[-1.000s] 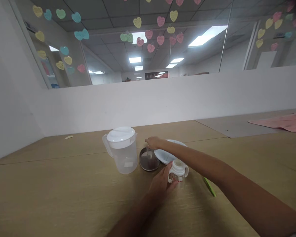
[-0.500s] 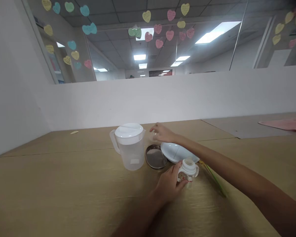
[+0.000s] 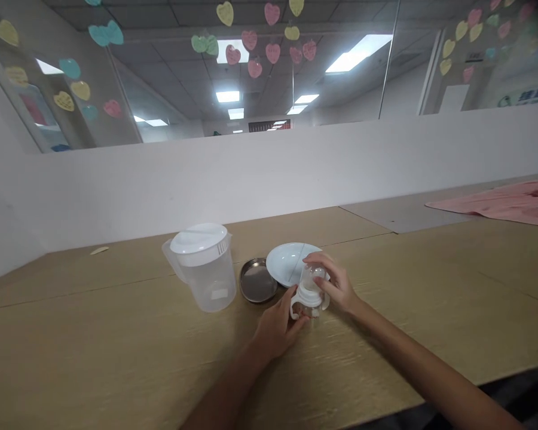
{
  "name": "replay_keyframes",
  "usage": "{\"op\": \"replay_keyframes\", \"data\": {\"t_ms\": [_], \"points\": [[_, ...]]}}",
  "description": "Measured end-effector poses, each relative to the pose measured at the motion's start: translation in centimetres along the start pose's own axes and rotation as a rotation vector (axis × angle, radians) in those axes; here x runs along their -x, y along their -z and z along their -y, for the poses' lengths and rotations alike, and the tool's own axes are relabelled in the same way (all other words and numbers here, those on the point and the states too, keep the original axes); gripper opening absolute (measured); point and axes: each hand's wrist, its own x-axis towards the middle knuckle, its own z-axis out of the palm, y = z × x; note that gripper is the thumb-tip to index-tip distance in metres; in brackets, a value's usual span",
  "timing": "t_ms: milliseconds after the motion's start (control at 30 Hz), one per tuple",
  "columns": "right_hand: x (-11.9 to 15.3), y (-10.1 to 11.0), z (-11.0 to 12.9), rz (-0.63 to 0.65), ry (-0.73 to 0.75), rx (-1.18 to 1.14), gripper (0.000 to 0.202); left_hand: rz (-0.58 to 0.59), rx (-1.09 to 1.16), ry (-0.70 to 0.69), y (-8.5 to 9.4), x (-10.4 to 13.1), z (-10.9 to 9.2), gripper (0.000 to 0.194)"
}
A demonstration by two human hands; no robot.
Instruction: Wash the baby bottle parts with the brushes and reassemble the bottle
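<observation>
My left hand [image 3: 275,325] is wrapped round a small baby bottle [image 3: 311,297] with a white collar and white side handles, standing upright on the table. In my right hand [image 3: 339,285] is a clear dome-shaped cap [image 3: 312,275], gripped between thumb and fingers over the bottle's top. Whether the cap is fully seated on the collar I cannot tell. Behind the bottle lies a white plate [image 3: 283,263], partly covered by my right hand. A round metal tray [image 3: 256,283] sits left of the plate, close to its edge.
A translucent pitcher [image 3: 208,278] with a white lid stands to the left of the tray. Far left lies a small pale flat piece [image 3: 99,250]. A pink cloth [image 3: 488,203] is at the far right. A white wall [image 3: 183,185] with glass above bounds the table.
My right hand has come back from beside the pitcher to the bottle, bringing the clear cap over its top. My left hand still holds the bottle. The view has turned right.
</observation>
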Motion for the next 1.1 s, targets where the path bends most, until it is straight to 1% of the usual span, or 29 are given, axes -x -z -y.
{"op": "replay_keyframes", "data": {"t_ms": [100,267,333,400,533,700,800,900,1100], "points": [[0.7,-0.4,-0.2,-0.024,0.11,0.085,0.031,-0.02,-0.007,-0.002,0.0,0.1,-0.3,0.058],[1.6,-1.0,-0.1,-0.125,0.199,0.148,0.036,-0.026,-0.016,0.034,0.1,0.2,-0.4,0.052],[1.8,-1.3,-0.2,-0.153,0.205,0.153,0.04,-0.021,-0.013,0.035,0.1,0.2,-0.3,0.05],[2.0,-1.4,-0.1,-0.153,0.211,0.161,0.043,-0.012,-0.014,0.024,0.1,0.2,-0.3,0.048],[2.1,-1.4,0.3,-0.09,0.287,0.217,0.039,-0.007,-0.018,-0.009,0.2,0.1,-0.4,0.046],[2.2,-1.3,0.0,-0.048,0.262,0.18,0.04,-0.007,0.009,-0.016,0.4,0.1,-0.4,0.046],[2.5,-1.4,-0.5,-0.071,0.251,0.177,0.04,0.001,0.007,-0.027,0.3,0.0,-0.2,0.046],[2.9,-1.6,-0.9,-0.112,0.243,0.226,0.04,0.006,-0.009,-0.009,0.2,0.0,-0.1,0.047],[3.6,-2.1,-1.4,-0.131,0.193,0.374,0.042,0.01,0.011,-0.018,0.3,0.1,-0.2,0.048]]}}
